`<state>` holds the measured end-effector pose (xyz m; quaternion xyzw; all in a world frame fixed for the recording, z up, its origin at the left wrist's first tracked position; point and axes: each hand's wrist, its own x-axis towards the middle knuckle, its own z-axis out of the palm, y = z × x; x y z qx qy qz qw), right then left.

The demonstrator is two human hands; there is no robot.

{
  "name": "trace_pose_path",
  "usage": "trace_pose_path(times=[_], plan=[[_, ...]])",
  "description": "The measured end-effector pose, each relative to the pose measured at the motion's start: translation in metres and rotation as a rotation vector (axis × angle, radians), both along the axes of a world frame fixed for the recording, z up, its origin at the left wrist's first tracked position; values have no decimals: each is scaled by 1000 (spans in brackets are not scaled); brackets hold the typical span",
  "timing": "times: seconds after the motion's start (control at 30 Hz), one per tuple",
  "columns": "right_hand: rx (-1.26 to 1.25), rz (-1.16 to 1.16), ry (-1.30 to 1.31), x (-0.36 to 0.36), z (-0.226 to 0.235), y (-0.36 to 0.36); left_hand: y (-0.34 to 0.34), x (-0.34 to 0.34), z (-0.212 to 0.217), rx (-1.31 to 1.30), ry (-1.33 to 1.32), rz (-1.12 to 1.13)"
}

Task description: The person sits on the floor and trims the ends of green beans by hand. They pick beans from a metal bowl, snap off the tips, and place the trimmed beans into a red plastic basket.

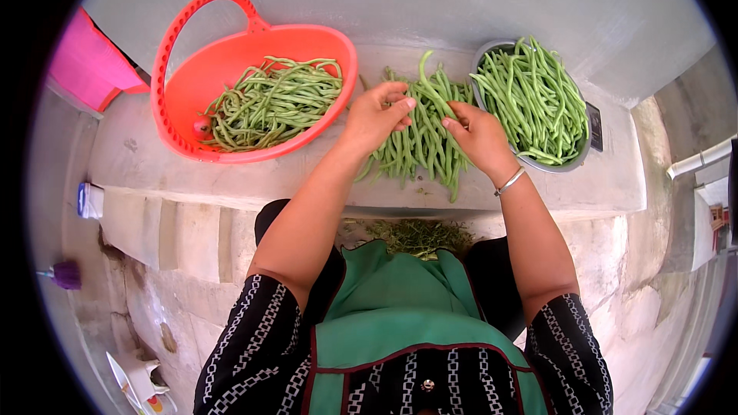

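A loose pile of green beans (419, 146) lies on the concrete ledge (138, 154) in front of me. My left hand (374, 117) and my right hand (478, 137) both pinch one long curved green bean (432, 86) above that pile, one hand at each side of it. An orange plastic basket (192, 69) with a handle stands at the left and holds more green beans (273, 101). A metal bowl (570, 165) at the right is heaped with green beans (532, 100). A silver bangle (509, 182) circles my right wrist.
Bean trimmings (419, 234) lie on the ground below the ledge, near my green apron (400, 300). A pink object (88, 61) sits at the far left. A white bottle (91, 201) and a purple thing (65, 274) lie lower left. A white pipe (699, 161) runs at the right.
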<state>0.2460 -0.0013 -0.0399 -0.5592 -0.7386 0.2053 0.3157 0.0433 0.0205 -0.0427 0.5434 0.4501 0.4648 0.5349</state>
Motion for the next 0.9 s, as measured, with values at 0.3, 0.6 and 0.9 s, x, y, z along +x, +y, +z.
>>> trace_pose_path(times=[0.3, 0.6, 0.9], plan=[[265, 340, 168, -61, 23, -1, -4, -56, 20, 149, 295, 8], [344, 386, 121, -150, 36, 54, 72, -165, 1, 274, 1106, 166], [-83, 419, -894, -248, 8, 161, 135, -208, -37, 486, 1376, 192]])
